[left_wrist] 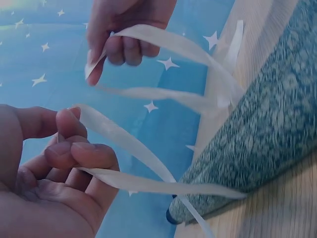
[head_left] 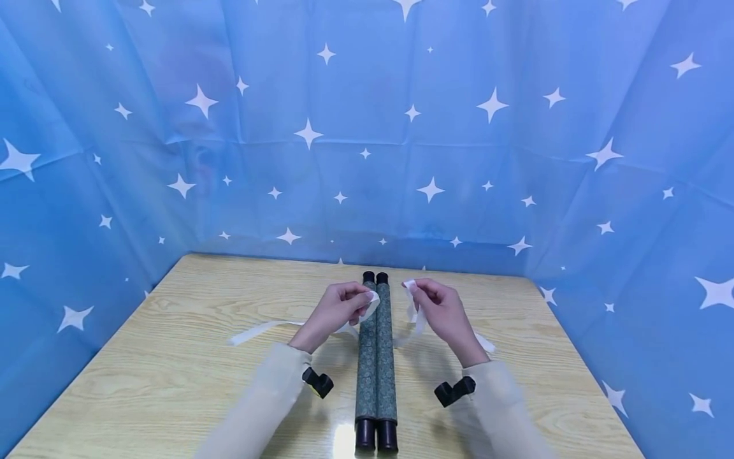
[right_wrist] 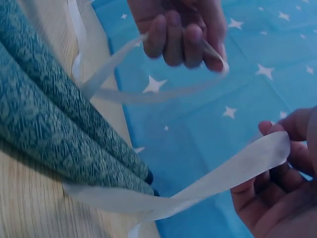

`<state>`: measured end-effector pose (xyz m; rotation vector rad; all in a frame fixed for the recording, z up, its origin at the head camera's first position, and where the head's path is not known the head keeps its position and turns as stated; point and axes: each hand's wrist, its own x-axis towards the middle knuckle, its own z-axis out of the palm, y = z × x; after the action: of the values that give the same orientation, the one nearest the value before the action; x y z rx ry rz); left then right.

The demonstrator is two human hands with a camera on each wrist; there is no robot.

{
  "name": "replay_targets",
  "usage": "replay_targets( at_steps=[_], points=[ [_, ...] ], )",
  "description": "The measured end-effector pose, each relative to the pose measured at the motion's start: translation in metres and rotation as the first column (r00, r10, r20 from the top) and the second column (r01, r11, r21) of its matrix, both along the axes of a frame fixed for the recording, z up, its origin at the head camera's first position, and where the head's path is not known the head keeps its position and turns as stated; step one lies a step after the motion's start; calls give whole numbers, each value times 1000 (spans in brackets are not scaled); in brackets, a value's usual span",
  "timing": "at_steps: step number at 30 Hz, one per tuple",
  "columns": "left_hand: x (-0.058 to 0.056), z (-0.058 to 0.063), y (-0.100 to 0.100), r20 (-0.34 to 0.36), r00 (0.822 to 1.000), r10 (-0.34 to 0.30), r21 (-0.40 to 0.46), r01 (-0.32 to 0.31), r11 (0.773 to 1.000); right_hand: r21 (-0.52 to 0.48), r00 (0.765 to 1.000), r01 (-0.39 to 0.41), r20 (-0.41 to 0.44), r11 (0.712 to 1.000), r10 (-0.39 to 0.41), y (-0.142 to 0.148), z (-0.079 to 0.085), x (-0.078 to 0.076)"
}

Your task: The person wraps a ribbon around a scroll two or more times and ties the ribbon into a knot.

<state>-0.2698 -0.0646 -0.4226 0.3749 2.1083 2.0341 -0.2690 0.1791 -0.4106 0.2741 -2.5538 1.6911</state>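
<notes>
A scroll with two side-by-side rolls point(head_left: 386, 370) in green patterned cloth lies lengthwise on the table, dark knobs at both ends. Over its far part, my left hand point(head_left: 338, 309) pinches a white ribbon point(left_wrist: 126, 141) between thumb and fingers, bent into a loop. To the right of the rolls, my right hand point(head_left: 444, 312) pinches another length of white ribbon point(right_wrist: 228, 171), also looped. Both lengths run down toward the scroll, where the rolls hide part of them. The two hands are apart, one on each side, raised above the table.
A loose ribbon end point(head_left: 258, 333) trails over the wooden table point(head_left: 172, 370) at left, and another point(head_left: 485, 343) lies beyond the right wrist. A blue curtain point(head_left: 367, 95) with white stars surrounds the back and sides. Small black wrist cameras point(head_left: 318, 382) sit at both cuffs.
</notes>
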Motion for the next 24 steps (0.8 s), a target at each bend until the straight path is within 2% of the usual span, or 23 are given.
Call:
replay_targets(
  at_steps=[6,13,21,24],
  points=[
    [0,-3,11,-21,999,-26,-14,26,1000,9,995,-89,-35,996,89,-17,-1,4],
    [1,-4,20,-7,999,-41,32,41,999,121,979,-177,-79,977,187,-26,-4,8],
    [0,-9,21,9,997,-77,92,75,993,176,963,-242,-73,954,258,-26,-5,10],
    [0,-11,21,-3,997,-72,82,72,994,186,955,-275,-63,943,291,-24,-6,10]
  ],
)
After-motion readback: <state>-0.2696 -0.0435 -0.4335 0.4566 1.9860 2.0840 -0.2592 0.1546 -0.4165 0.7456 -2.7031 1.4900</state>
